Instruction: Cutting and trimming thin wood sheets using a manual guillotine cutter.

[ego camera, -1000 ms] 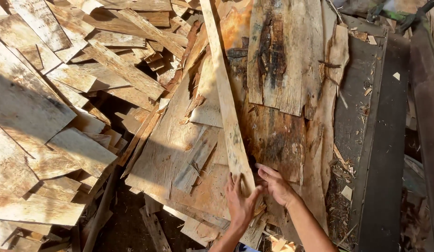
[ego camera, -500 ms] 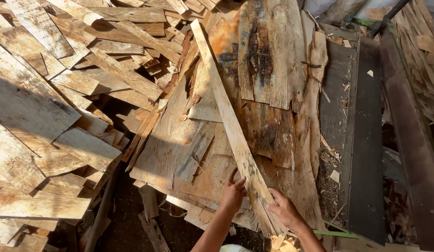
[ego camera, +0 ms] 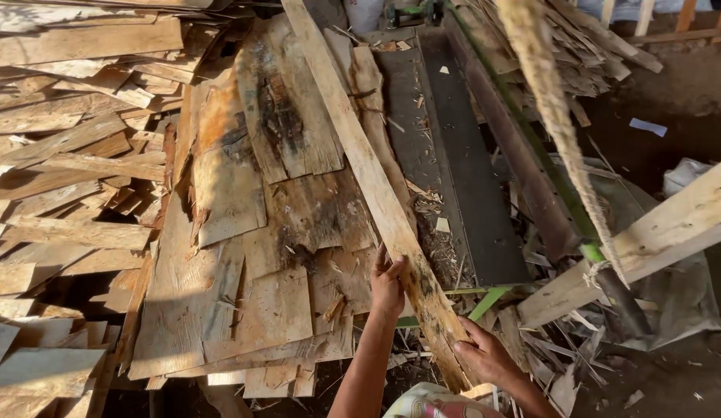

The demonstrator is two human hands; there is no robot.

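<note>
A long narrow wooden plank (ego camera: 360, 155) runs from the top centre down to the bottom centre, lying over a pile of flat boards. My left hand (ego camera: 387, 282) grips the plank's left edge low down. Close to the plank's near end, my right hand (ego camera: 488, 358) holds it from the right side. The near end of the plank looks dark and weathered.
Stacked flat wood sheets (ego camera: 244, 232) lie under the plank. A heap of loose planks (ego camera: 74, 155) fills the left side. A dark metal bed (ego camera: 461, 178) runs up the right, with a thick rope (ego camera: 558, 116), a pale beam (ego camera: 647, 240) and wood scraps around it.
The view has swung right, showing the metal bed, rope and beam. The plank's near end has shifted right with both hands; my right hand now grips nearer its end.
</note>
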